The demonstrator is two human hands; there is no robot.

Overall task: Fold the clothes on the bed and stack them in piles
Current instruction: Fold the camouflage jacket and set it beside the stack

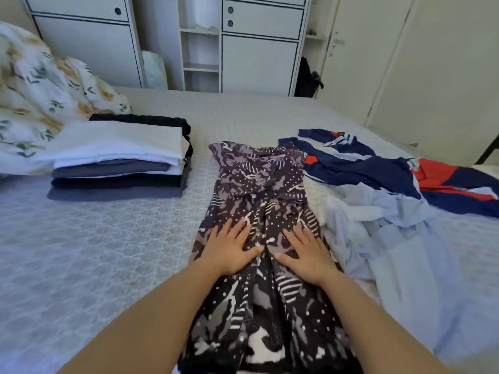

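Clothes on bed [108, 252]: folded pile [118, 157] far left, loose heap [378, 211] just right of patterned dress [259, 211]. Left hand [229, 252], right hand [305, 255] press it, fingers flat, gripping nothing. Risks: slippery fabric bunching; catching the heap's edge.

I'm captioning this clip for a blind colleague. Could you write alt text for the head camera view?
Both hands, left hand and right hand, press flat on a dark patterned dress laid lengthwise on the bed. A folded pile sits to the left; unfolded light blue clothes and a navy, red and white garment lie to the right.
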